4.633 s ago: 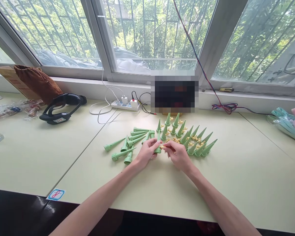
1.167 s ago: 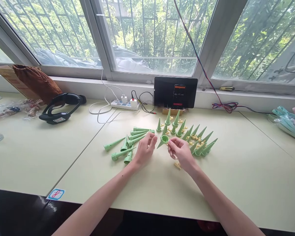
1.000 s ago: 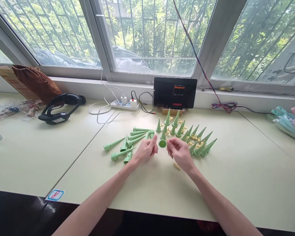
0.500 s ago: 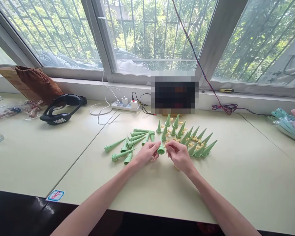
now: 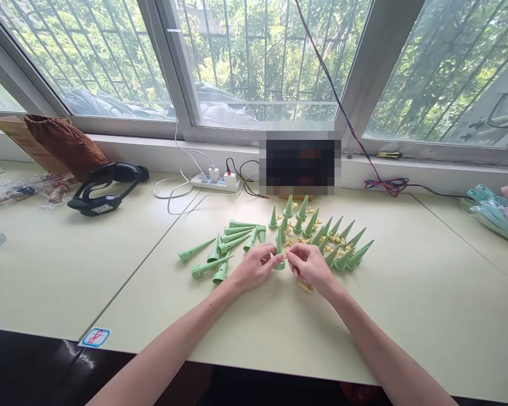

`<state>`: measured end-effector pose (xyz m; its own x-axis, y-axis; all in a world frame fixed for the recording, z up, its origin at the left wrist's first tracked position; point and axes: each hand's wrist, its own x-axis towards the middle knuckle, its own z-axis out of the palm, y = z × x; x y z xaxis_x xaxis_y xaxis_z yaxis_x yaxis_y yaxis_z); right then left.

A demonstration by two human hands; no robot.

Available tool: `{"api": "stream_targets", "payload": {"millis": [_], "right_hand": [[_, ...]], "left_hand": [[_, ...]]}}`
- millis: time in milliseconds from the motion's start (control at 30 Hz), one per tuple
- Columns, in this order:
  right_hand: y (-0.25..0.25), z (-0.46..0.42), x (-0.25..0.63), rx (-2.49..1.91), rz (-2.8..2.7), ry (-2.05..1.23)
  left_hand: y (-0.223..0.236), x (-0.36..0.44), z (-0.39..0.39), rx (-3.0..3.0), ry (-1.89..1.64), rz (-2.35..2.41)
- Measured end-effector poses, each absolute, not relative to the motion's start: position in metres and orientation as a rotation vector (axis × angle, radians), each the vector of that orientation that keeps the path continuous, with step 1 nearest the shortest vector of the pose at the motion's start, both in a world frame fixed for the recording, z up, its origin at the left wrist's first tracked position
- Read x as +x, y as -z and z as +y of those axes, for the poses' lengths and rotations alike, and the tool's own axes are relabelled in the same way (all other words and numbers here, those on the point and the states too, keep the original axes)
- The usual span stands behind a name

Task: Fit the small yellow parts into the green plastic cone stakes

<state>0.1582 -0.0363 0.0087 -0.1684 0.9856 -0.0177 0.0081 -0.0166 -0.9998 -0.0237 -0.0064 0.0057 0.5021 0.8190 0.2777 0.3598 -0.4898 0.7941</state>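
Observation:
My left hand (image 5: 255, 269) is closed on a green plastic watering spike (image 5: 279, 243), which stands tip up between thumb and fingers. At its right side, my right hand (image 5: 314, 268) pinches a small yellow plastic valve (image 5: 285, 255), mostly hidden by the fingertips. The valve meets the lower part of the spike; whether it sits in a hole cannot be made out. More green spikes (image 5: 211, 266) lie in a loose pile left of my left hand. Beyond and right of my right hand, several spikes (image 5: 346, 259) stand upright among scattered yellow valves (image 5: 333, 239).
Below my right wrist lie a few yellow pieces (image 5: 306, 287). A power strip (image 5: 215, 182) with white cables is at the back, near a black headset (image 5: 105, 192). Bagged teal and pink items (image 5: 497, 211) sit far right. A numbered label (image 5: 95, 337) marks the front edge.
The spike in my left hand has turned from tilted, open base toward me, to upright. My right hand has lowered slightly and brought the yellow valve against its side.

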Motion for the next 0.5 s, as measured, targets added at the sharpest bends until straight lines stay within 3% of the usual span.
{"api": "stream_targets", "payload": {"millis": [500], "right_hand": [[-0.008, -0.035, 0.157, -1.31, -1.217, -1.458]], "left_hand": [[0.005, -0.028, -0.003, 2.381, -0.945, 0.885]]}}
